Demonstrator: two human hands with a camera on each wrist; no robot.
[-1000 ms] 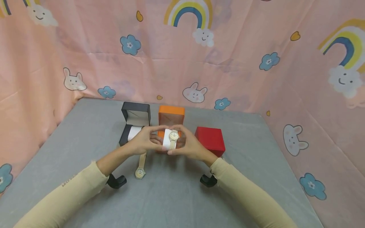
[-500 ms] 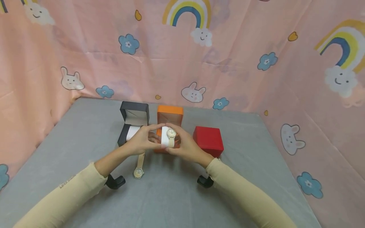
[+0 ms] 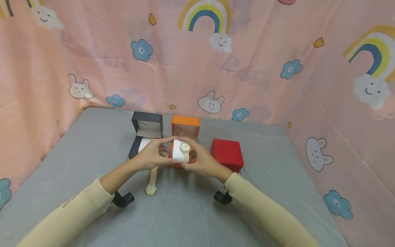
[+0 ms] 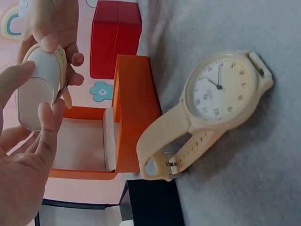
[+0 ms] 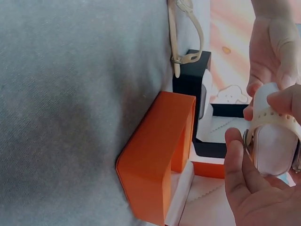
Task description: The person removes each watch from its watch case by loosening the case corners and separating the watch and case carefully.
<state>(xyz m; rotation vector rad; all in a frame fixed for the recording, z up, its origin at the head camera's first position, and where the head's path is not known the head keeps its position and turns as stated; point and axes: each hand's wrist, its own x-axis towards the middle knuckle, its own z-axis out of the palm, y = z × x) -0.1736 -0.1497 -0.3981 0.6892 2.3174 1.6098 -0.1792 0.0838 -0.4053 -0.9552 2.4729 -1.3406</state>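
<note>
In front of the open orange watch box (image 3: 186, 120), both hands hold up a white watch cushion (image 3: 177, 151). A cream wristwatch (image 3: 185, 147) loops around its right part, dial toward me in the head view. My left hand (image 3: 150, 156) grips the cushion's left end between thumb and fingers. The right hand (image 3: 204, 160) grips the right end and the watch strap; in the right wrist view its thumb lies at the holed strap (image 5: 273, 117). A second cream watch (image 4: 221, 89), strap buckled, lies on the grey cloth below the left hand.
An open black watch box (image 3: 147, 117) with a white cushion inside stands left of the orange one. On the right sits a closed red box (image 3: 227, 151). Grey cloth (image 3: 185, 216) covers the table, with a patterned pink curtain (image 3: 172, 79) behind and beside it.
The cushion and watch have shifted slightly left between the hands, and more of the cushion's white left part shows. Both hands keep their hold; the boxes and second watch stay put.
</note>
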